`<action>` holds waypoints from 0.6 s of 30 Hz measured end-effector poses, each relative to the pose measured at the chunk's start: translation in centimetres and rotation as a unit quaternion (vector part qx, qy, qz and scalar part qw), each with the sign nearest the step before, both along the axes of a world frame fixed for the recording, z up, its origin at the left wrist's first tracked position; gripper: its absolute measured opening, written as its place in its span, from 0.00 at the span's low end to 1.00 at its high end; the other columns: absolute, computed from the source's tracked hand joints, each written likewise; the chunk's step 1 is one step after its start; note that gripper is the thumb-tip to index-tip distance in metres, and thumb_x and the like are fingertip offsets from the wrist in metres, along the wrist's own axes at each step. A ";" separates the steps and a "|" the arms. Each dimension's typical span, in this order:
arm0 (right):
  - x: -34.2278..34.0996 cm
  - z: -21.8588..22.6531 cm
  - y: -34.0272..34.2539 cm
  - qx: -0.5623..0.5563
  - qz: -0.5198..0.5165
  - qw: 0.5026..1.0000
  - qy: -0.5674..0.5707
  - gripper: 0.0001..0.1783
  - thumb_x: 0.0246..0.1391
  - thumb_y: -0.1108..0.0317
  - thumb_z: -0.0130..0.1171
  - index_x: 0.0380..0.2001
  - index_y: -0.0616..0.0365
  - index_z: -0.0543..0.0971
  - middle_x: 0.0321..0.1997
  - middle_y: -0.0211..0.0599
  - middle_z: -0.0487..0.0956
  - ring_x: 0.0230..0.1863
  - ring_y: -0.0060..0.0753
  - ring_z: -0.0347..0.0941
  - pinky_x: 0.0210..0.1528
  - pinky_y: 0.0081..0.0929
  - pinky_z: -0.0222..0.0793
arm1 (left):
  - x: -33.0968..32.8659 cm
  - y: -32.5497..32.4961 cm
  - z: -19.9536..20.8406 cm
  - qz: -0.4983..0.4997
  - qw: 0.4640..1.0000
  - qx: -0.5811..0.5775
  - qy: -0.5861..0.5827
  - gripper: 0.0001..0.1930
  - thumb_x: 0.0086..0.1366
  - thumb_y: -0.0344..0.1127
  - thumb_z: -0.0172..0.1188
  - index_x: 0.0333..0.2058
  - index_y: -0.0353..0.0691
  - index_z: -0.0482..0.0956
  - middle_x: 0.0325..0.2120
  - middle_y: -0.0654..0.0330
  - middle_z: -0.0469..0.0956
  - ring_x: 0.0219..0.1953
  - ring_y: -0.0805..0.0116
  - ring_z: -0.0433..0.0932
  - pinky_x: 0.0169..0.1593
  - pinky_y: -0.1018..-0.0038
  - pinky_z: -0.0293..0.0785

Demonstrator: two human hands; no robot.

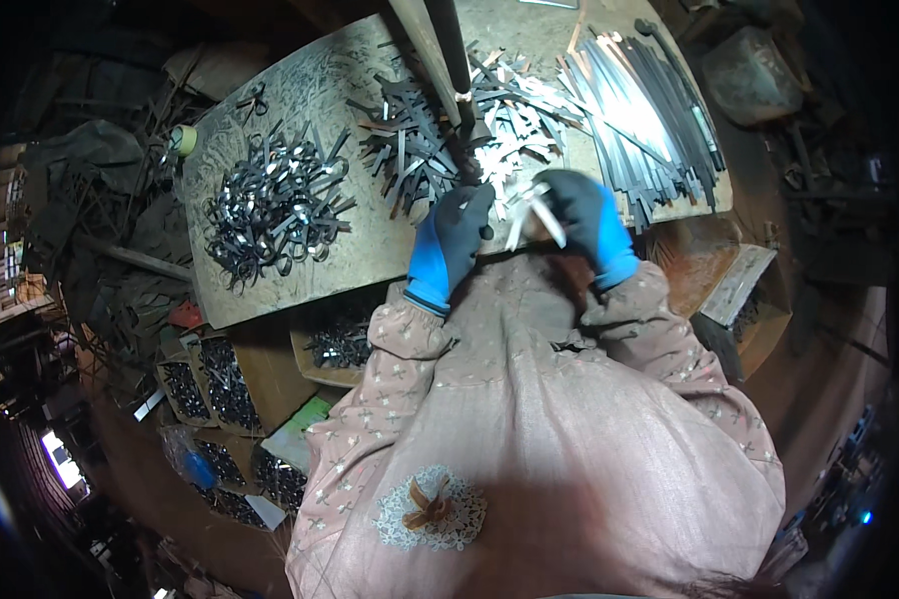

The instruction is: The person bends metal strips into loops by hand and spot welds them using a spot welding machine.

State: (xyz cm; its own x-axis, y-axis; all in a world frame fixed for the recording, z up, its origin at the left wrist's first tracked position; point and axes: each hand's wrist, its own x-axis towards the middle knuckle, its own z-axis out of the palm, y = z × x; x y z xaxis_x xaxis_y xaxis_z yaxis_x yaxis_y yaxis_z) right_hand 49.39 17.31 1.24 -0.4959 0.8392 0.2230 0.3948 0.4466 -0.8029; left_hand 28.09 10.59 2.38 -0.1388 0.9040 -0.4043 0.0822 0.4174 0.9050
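Note:
Both my hands wear black and blue work gloves at the near edge of a worktable (300, 285). My right hand (581, 218) is closed around a few pale, brightly lit flat metal strips (536, 216) that stick out toward the left. My left hand (453, 240) is beside the foot of a dark upright post (450, 50), its fingers curled; what they grip, if anything, is hidden. Just beyond my hands lies a loose heap of short flat strips (415, 145), partly glaring under the light.
On the table's left is a pile of bent, looped metal pieces (275, 205); on its right, a bundle of long strips (659, 130). Boxes of dark metal pieces (228, 384) stand below left, and an open cardboard box (704, 270) below right. A yellowish tape roll (183, 140) sits at the left edge.

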 end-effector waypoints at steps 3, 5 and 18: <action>3.1 1.1 2.2 -0.109 -0.154 0.977 0.102 0.21 0.56 0.82 0.54 0.54 0.57 0.76 0.50 0.38 0.79 0.43 0.27 0.77 0.45 0.25 0.76 | -2.0 -1.1 -1.2 0.057 0.997 -0.003 -0.059 0.15 0.66 0.33 0.57 0.48 0.31 0.76 0.37 0.55 0.79 0.30 0.69 0.80 0.29 0.75 0.73; 3.9 1.3 2.9 -0.214 -0.220 0.880 0.361 0.29 0.58 0.85 0.46 0.63 0.55 0.68 0.50 0.45 0.79 0.47 0.30 0.78 0.52 0.25 0.75 | -3.7 -2.1 -3.0 0.063 0.996 0.063 -0.015 0.17 0.68 0.40 0.58 0.49 0.34 0.74 0.29 0.59 0.79 0.26 0.73 0.77 0.24 0.77 0.69; -1.6 -1.3 -3.7 -0.475 -0.119 0.863 0.126 0.21 0.60 0.55 0.58 0.50 0.58 0.79 0.31 0.31 0.81 0.24 0.22 0.67 0.26 0.23 0.66 | -3.3 -9.0 -6.3 -0.070 0.974 0.126 0.174 0.20 0.63 0.23 0.50 0.54 0.29 0.71 0.39 0.48 0.77 0.30 0.65 0.81 0.33 0.73 0.78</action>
State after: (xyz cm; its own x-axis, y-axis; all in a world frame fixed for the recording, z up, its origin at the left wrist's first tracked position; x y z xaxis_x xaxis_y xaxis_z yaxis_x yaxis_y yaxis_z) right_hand 47.79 13.57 -0.03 -0.3207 0.7741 -0.5458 0.1450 -0.5293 -0.8360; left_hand 24.84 1.60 -3.93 -0.0970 0.9882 -0.1181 0.4423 0.1491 0.8844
